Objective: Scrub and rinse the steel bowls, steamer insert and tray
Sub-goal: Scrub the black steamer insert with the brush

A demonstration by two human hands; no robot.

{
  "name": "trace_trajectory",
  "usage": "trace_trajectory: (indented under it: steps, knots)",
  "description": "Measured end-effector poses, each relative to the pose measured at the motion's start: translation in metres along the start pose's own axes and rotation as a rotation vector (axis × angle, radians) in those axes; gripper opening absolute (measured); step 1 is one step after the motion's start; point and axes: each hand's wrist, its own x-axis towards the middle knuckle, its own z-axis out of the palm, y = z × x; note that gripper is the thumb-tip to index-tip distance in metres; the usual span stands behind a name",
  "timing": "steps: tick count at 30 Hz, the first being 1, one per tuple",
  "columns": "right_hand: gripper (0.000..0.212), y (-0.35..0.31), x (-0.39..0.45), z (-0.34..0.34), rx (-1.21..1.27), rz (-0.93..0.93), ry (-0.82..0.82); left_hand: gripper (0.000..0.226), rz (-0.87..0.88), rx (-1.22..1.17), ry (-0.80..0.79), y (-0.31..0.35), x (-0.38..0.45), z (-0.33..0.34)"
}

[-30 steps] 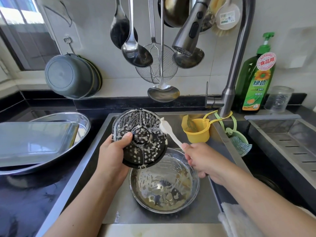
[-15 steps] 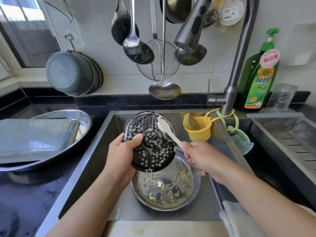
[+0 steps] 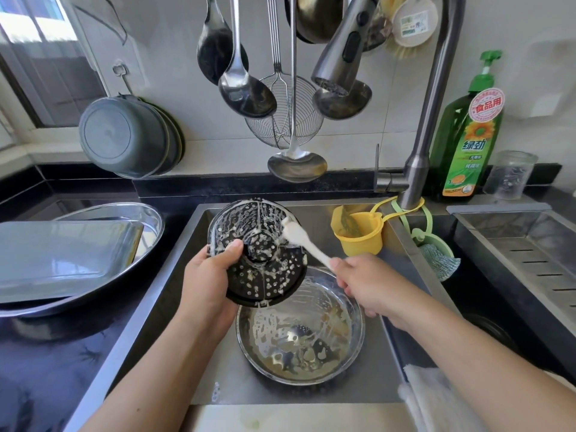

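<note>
The left hand [image 3: 209, 283] grips the perforated steamer insert [image 3: 257, 254] by its left rim, thumb pressed on the holed face and fingers wrapped behind, holding it tilted on edge above the sink [image 3: 311, 391] with its foamy face turned toward the camera. The right hand [image 3: 363, 283] is closed around the handle of a white dish brush [image 3: 300, 240], whose head lies against the upper right part of the insert, touching the suds there. Directly below the insert, a steel bowl [image 3: 300, 328] sits on the sink floor, its inside streaked with soapy foam and a little yellowish water at the bottom; the insert's lower edge overlaps the bowl's far rim in this view, and whether they touch cannot be told. On the dark counter [image 3: 46, 369] to the left, a rectangular steel tray [image 3: 62, 254] rests tilted inside a wide shallow steel basin [image 3: 149, 213]. The faucet [image 3: 433, 104] rises at the back right of the sink, its spray head [image 3: 341, 51] pointing down and left above the insert, with no water visibly running. A yellow hanging cup [image 3: 358, 236] hangs from the faucet base inside the sink, and a green bottle of dish soap [image 3: 467, 141] stands on the ledge just beside the faucet. Ladles and a wire skimmer [image 3: 283, 113] hang on the wall behind.
</note>
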Motion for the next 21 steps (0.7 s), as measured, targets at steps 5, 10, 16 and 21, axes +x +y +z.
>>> trace_trajectory:
  steps: [5,10,16,21]
  knots:
    - [0.045,-0.001,-0.006,0.011,-0.065,-0.026,-0.107,0.03,-0.008,-0.025,0.008,0.0,0.001,-0.003]
    - [0.046,-0.001,-0.001,0.0,-0.029,0.0,-0.002,0.03,-0.003,-0.053,0.012,0.001,0.002,-0.002]
    - [0.046,-0.003,-0.008,0.012,-0.093,-0.04,-0.056,0.033,-0.016,-0.094,0.005,0.002,0.003,0.0]
    - [0.045,-0.004,-0.01,0.015,0.006,-0.082,-0.111,0.026,-0.042,-0.019,-0.051,-0.002,-0.004,0.006]
